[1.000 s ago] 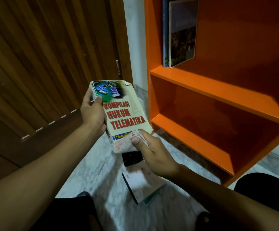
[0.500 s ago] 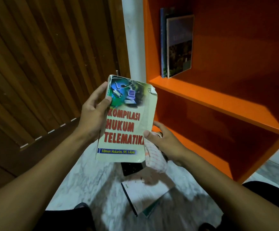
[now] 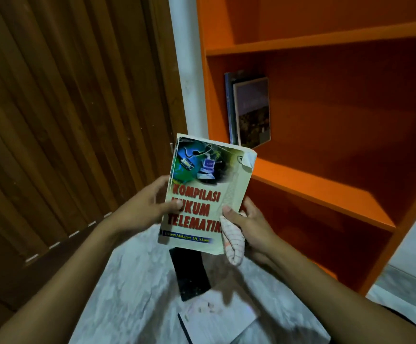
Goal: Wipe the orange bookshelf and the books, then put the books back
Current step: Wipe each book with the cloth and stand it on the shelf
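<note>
A cream paperback (image 3: 203, 194) with red title letters stands upright in front of me, cover facing me. My left hand (image 3: 144, 207) grips its left edge, thumb on the cover. My right hand (image 3: 247, 224) grips its right edge and also holds a white checked cloth (image 3: 233, 240) that hangs below the thumb. The orange bookshelf (image 3: 321, 187) rises to the right. Two books (image 3: 250, 110) stand at the left end of its middle shelf, leaning against the side wall. The shelf board below them is bare.
On the marble floor (image 3: 127, 294) below the held book lie a black book (image 3: 190, 274) and a white book (image 3: 216, 319). A brown slatted wooden door (image 3: 65, 120) fills the left side. A white wall strip (image 3: 187, 70) separates door and shelf.
The paperback has risen and turned upright, now level with the middle shelf edge. My right hand moved from its bottom corner to its right edge, cloth still in it. My view tilted upward.
</note>
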`<state>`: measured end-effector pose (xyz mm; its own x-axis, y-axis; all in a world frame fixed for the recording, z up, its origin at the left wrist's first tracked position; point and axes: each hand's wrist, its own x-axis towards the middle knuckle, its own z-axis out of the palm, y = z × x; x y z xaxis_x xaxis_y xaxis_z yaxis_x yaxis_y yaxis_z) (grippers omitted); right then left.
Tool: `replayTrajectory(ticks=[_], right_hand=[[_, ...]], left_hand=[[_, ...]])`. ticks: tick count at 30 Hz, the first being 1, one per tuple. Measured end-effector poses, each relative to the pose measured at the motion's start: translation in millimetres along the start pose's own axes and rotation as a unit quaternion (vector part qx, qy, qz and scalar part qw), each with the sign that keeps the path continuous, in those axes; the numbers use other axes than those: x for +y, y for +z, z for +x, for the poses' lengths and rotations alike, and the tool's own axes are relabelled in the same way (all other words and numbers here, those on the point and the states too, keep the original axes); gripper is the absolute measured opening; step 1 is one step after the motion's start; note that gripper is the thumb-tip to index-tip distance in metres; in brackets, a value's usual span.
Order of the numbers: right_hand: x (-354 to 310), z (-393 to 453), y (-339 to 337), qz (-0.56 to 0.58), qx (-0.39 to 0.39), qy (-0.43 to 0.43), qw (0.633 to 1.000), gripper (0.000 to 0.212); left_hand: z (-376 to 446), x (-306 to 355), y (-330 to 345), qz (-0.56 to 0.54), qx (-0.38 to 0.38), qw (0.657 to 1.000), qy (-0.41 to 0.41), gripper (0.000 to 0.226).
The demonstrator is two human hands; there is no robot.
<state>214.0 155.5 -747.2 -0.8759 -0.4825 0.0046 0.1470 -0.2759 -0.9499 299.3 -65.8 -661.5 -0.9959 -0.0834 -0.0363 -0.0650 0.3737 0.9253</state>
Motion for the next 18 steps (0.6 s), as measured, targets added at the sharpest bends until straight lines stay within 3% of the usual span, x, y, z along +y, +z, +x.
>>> replayTrajectory(ticks=[5, 10, 14, 16, 18], right_hand=[[-52, 14, -12, -0.048, -0.006, -0.021, 0.999, 0.034], [-117, 44, -28, -0.146, 0.007, -0.036, 0.989, 0.035], [-154, 60, -38, -0.252, 0.126, -0.078, 0.956, 0.036], [-163, 64, -41, -0.251, 0.181, -0.104, 0.945, 0.027], [-167, 65, -46, -0.216, 0.183, -0.108, 0.953, 0.033]], left_hand=[[15, 23, 7, 0.033, 0.061, 0.998, -0.006, 0.025], [46, 60, 23, -0.067, 0.077, 0.995, 0.003, 0.02], [85, 77, 47, -0.062, 0.124, 0.99, 0.039, 0.013], [113, 79, 60, -0.056, 0.16, 0.985, 0.044, 0.012], [145, 79, 71, -0.042, 0.178, 0.982, 0.043, 0.011]])
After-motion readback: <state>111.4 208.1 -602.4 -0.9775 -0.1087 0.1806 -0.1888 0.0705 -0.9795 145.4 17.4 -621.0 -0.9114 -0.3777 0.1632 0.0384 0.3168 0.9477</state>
